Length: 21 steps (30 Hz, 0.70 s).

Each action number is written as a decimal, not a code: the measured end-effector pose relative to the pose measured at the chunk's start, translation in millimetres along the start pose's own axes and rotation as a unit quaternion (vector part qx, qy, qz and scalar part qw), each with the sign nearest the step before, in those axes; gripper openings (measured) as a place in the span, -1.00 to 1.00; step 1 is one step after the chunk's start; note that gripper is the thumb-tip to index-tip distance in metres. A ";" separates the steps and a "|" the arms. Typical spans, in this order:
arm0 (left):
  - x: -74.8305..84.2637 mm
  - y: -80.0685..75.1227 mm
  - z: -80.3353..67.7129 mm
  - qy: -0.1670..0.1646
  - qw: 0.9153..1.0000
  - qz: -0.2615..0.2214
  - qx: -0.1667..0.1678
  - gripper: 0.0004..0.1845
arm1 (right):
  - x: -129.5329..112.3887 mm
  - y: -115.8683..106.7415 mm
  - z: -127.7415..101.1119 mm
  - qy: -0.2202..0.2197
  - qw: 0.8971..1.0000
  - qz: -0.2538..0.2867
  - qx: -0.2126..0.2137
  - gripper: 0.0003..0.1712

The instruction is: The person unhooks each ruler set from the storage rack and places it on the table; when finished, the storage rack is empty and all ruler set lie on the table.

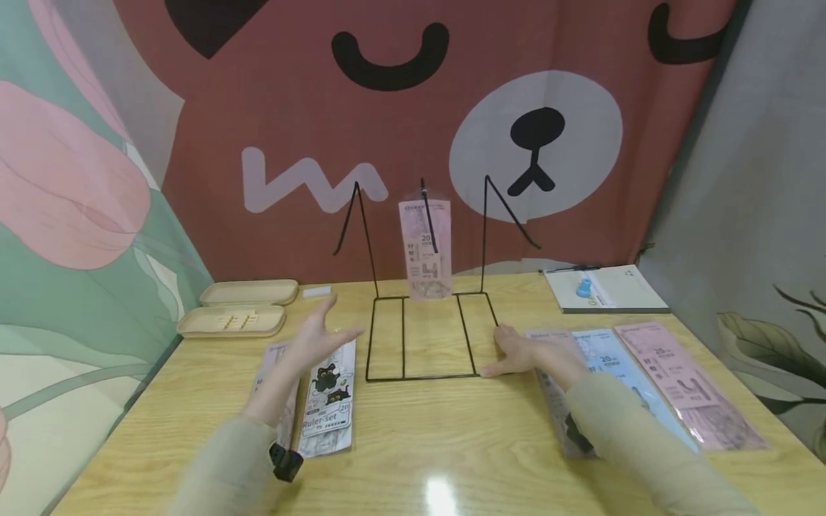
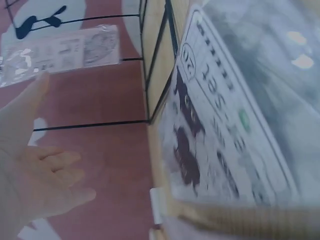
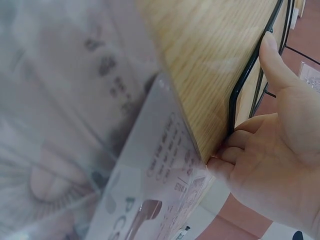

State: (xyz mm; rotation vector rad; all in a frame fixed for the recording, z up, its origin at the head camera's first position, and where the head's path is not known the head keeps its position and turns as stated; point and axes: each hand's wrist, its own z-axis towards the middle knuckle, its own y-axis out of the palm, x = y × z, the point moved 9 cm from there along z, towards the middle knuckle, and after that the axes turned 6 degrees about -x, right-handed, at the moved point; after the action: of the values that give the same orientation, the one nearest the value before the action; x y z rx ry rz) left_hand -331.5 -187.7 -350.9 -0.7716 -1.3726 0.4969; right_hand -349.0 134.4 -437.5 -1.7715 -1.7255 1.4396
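A black wire display rack [image 1: 419, 378] stands on the table with three hooked arms. From its middle hook hangs a pink ruler-set packet [image 1: 418, 269]. My right hand [image 1: 519, 351] holds the rack at its front right corner, thumb on the front bar and fingers bent by the side bar in the right wrist view. My left hand [image 1: 312, 347] hovers to the left of the rack with fingers spread and nothing in it. Below it lies a white ruler-set packet [image 1: 329, 408] with black cats, beside a pinkish packet [image 1: 267, 362] partly hidden by the left arm.
On the right lie a greyish packet [image 1: 545, 390], a blue packet [image 1: 609, 358] and a pink packet [image 1: 684, 387]. A notebook [image 1: 622, 287] with a blue object [image 1: 584, 288] is at the back right. Two beige trays [image 1: 232, 331] stand back left. A printed curtain [image 1: 290, 107] hangs behind.
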 end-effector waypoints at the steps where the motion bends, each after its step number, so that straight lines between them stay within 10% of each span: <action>1: 0.5 2.9 6.4 0.003 1.000 -0.011 0.000 0.04 | 0.0 0.3 0.3 0.001 1.000 0.000 -0.001 0.26; 21: 22.8 53.0 80.9 0.004 0.981 -0.195 -0.024 -0.06 | 0.0 -0.8 2.3 0.015 1.000 -0.023 0.006 0.27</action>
State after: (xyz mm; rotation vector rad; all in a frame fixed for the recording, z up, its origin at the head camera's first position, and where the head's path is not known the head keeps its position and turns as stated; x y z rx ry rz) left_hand -401.0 -120.1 -373.0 -0.5230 -1.4872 0.1528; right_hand -351.3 133.7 -438.0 -1.7274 -1.7283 1.3929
